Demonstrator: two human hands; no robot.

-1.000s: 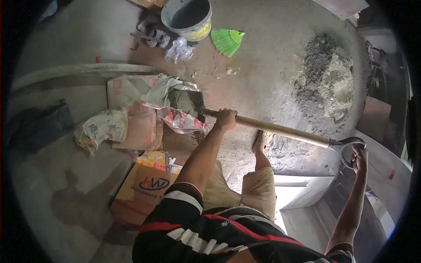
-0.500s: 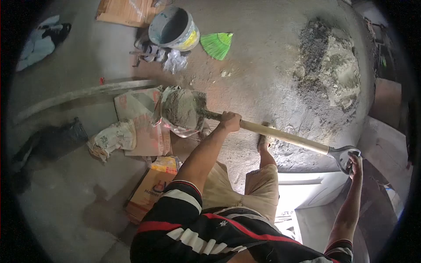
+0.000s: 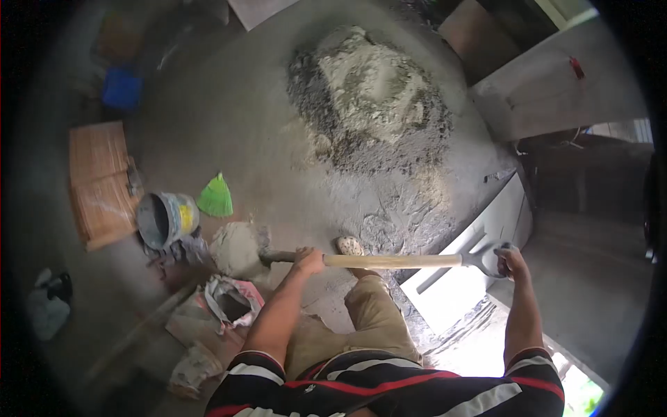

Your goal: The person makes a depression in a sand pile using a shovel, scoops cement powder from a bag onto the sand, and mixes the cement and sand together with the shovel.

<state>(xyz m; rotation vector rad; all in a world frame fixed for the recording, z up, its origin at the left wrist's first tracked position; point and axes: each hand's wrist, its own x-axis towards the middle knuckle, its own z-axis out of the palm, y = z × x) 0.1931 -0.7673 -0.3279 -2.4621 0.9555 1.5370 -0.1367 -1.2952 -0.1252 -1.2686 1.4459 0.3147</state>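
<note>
A shovel (image 3: 392,262) lies level across my front, its blade to the left. My left hand (image 3: 308,261) is wrapped round the shaft close to the blade, while my right hand (image 3: 512,263) grips the grey handle at the other end. Grey powder (image 3: 238,248) is heaped on the blade and mostly covers it. Just below the blade stands an open bag (image 3: 235,303) with red print, its mouth facing up. Farther forward on the floor, a broad pile (image 3: 379,87) has pale powder over darker grainy material.
A paint-stained bucket (image 3: 167,219) and a green broom head (image 3: 215,197) are to the left. Cardboard (image 3: 104,184) lies beyond the bucket. A white panel (image 3: 465,257) lies under the handle end. A crumpled bag (image 3: 194,370) is at lower left.
The loaded shovel has come up and away from the bag, whose open mouth now shows. My view has turned right, bringing the pile in front of me. Both hands keep their hold.
</note>
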